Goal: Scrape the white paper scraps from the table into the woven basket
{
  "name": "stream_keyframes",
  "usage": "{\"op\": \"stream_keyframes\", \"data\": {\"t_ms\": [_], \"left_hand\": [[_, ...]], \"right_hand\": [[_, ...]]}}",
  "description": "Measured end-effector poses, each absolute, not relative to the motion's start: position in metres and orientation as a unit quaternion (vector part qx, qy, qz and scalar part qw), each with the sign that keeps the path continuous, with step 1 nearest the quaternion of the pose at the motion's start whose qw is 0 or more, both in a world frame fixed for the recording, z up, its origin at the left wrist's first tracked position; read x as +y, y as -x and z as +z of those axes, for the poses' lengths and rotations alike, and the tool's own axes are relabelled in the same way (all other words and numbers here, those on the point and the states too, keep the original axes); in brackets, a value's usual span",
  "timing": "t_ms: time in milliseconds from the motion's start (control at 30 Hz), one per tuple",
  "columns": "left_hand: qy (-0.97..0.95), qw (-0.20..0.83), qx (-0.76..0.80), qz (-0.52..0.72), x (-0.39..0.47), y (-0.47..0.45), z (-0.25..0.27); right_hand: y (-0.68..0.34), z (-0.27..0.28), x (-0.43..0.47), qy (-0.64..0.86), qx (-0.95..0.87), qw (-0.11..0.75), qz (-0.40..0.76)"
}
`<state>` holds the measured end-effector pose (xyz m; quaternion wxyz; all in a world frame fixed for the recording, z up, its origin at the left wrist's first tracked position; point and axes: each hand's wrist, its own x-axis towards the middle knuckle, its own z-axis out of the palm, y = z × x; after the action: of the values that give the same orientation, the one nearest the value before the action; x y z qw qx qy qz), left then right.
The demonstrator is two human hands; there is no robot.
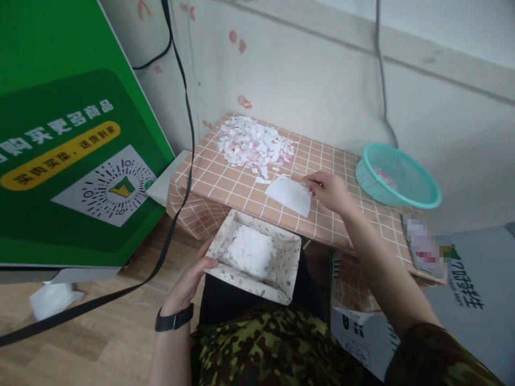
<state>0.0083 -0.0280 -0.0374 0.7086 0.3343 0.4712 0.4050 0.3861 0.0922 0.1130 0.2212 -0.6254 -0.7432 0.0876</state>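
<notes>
My left hand (192,279) grips the left end of a speckled, cream-coloured rectangular box (287,268), held tilted over my lap just below the table edge. Inside the box lies a heap of small white paper bits (251,252). My right hand (328,190) is closed, its fingertips pinching the right corner of a white sheet of paper (288,194) on the table. Past that sheet, a pile of torn white and pinkish paper scraps (255,142) spreads over the far left of the table, a few loose pieces lying near the sheet.
A brown checked cloth covers the table (225,185). At its right stands a turquoise plastic basket (398,177) with something pinkish inside. A black strap (173,236) hangs across the left, before a green sign panel (80,107). Grey printed boxes (478,268) stand at right.
</notes>
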Motion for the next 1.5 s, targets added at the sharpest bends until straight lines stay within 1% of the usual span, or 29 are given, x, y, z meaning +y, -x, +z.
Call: {"op": "stream_keyframes", "data": {"t_ms": [67,167,267,433,533,633,700,767,800,867,900,933,967,1000,1067,1167,1367,1500], "left_hand": [[-0.335,0.715,0.461,0.405,-0.028,-0.008,-0.039],[-0.338,0.715,0.46,0.404,-0.027,-0.009,-0.037],[-0.346,0.702,0.472,0.405,-0.027,-0.009,-0.033],[-0.356,0.7,0.468,0.405,-0.027,-0.01,-0.031],[-0.357,0.701,0.464,0.406,-0.028,-0.011,-0.029],[-0.368,0.695,0.452,0.421,-0.027,-0.013,-0.026],[-0.375,0.684,0.454,0.43,-0.027,-0.013,-0.026],[-0.382,0.685,0.453,0.423,-0.026,-0.013,-0.027],[-0.384,0.686,0.451,0.421,-0.026,-0.013,-0.027],[-0.387,0.69,0.448,0.417,-0.026,-0.013,-0.028],[-0.39,0.69,0.447,0.415,-0.026,-0.013,-0.028],[-0.394,0.688,0.447,0.414,-0.026,-0.013,-0.027],[-0.398,0.686,0.448,0.413,-0.026,-0.013,-0.026],[-0.402,0.683,0.448,0.412,-0.027,-0.013,-0.024],[-0.405,0.682,0.451,0.41,-0.027,-0.013,-0.021],[-0.396,0.685,0.454,0.409,-0.027,-0.013,-0.019],[-0.394,0.683,0.455,0.414,-0.027,-0.014,-0.027],[-0.398,0.684,0.453,0.412,-0.027,-0.013,-0.027]], "right_hand": [[-0.406,0.111,0.115,0.651,-0.735,0.184,0.041],[-0.415,0.108,0.134,0.642,-0.756,0.131,0.007],[-0.41,0.105,0.139,0.63,-0.767,0.12,-0.007],[-0.409,0.095,0.145,0.659,-0.737,0.145,-0.034],[-0.406,0.096,0.145,0.654,-0.733,0.184,-0.038],[-0.386,0.104,0.124,0.643,-0.727,0.236,-0.046],[-0.363,0.106,0.096,0.608,-0.755,0.246,-0.011],[-0.336,0.099,0.064,0.539,-0.817,0.196,0.063],[-0.324,0.091,0.048,0.489,-0.855,0.136,0.109],[-0.302,0.069,0.023,0.432,-0.888,-0.005,0.156],[-0.293,0.056,0.015,0.431,-0.884,-0.077,0.161],[-0.286,0.044,0.009,0.445,-0.871,-0.131,0.162],[-0.281,0.032,0.006,0.462,-0.857,-0.165,0.157],[-0.277,0.023,0.005,0.477,-0.846,-0.181,0.152],[-0.273,0.011,0.007,0.494,-0.837,-0.183,0.147],[-0.273,0.006,0.013,0.502,-0.836,-0.161,0.154],[-0.274,0.002,0.018,0.492,-0.835,-0.142,0.2],[-0.274,-0.001,0.014,0.523,-0.823,-0.134,0.179]]}}
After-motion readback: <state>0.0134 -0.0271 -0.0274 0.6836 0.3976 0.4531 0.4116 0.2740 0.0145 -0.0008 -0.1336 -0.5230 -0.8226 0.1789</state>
